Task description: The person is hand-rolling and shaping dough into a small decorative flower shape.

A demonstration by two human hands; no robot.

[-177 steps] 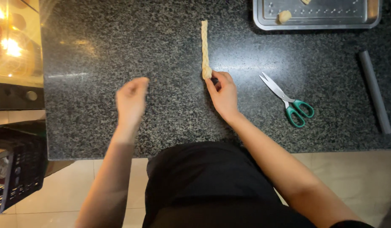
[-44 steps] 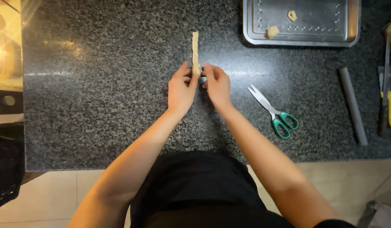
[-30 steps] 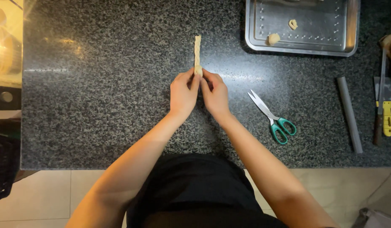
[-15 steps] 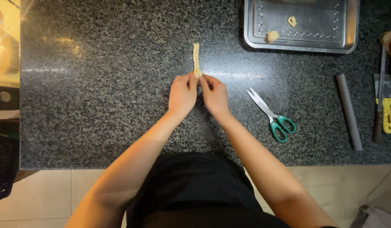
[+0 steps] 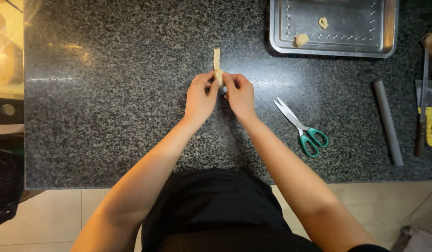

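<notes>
Now we pinch the near end of the pale dough strip (image 5: 217,63) between the left hand (image 5: 200,95) and right hand (image 5: 239,94), both closed on a small rolled lump, while the rest lies straight on the dark counter (image 5: 113,98). We judge the rolling-up to be partway; more turns would need a light, even grip. Scissors (image 5: 301,127) and a metal tray (image 5: 332,28) sit apart to the right.
</notes>
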